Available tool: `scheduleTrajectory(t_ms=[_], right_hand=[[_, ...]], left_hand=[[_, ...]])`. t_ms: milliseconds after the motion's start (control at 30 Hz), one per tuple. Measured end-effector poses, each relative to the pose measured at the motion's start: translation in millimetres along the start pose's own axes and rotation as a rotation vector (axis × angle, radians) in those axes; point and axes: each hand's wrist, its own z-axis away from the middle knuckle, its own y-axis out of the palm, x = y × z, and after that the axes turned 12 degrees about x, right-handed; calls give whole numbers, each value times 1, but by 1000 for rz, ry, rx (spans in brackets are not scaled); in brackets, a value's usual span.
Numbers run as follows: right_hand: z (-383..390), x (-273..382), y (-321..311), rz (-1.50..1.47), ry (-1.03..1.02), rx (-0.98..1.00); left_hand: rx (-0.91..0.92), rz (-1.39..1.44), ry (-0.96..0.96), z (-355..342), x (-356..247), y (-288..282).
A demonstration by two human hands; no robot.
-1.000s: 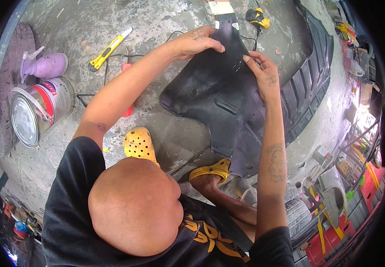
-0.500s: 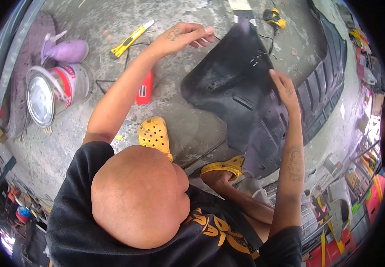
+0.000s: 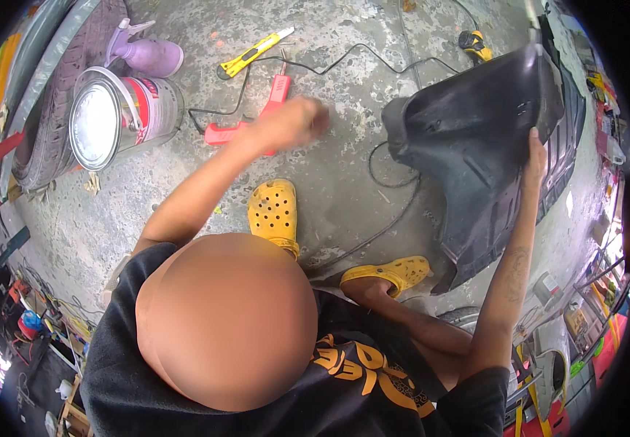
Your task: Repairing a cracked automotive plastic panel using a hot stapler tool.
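A large black moulded plastic panel (image 3: 475,109), shaped like a wheel-arch liner, is tilted up off the concrete floor on the right. My right hand (image 3: 535,156) grips its right edge, thumb and fingers closed on the rim. My left hand (image 3: 304,120) is in front of me, beside a red gun-shaped soldering iron (image 3: 279,89) with a thin metal tip. Motion smears its fingers, so whether they hold anything is unclear. The forearm covers part of the iron. Beyond it lies a yellow utility knife (image 3: 255,54) with its blade out.
A clear paint can (image 3: 156,109) lies on its side at left, near a purple spray bottle (image 3: 149,57) and a tyre (image 3: 52,95). A black cord (image 3: 358,48) crosses the floor to a yellow-black power tool (image 3: 475,45). Yellow clogs (image 3: 272,211) are on my feet.
My right hand has lifted and shifted the panel to the right, off the floor. My left hand has moved away from the panel, down toward the red iron, which is now more exposed.
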Motion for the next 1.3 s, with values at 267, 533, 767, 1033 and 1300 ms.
scheduleTrajectory(t_ms=[267,533,767,1033,1300], right_hand=[[38,-42,48,166,86,223],[39,-1,70,171,232,129],[12,24,62,-29,14,-119],[35,82,124,-299,-28,-424],[34,46,114,-151,-57,-44]], left_hand=[[10,-202,74,-15,13,59],[269,-294,80,-21,5,35],[177,-352,120,-18,4,47],[45,-253,-31,-9,-14,59],[77,-117,9,-14,-22,48]])
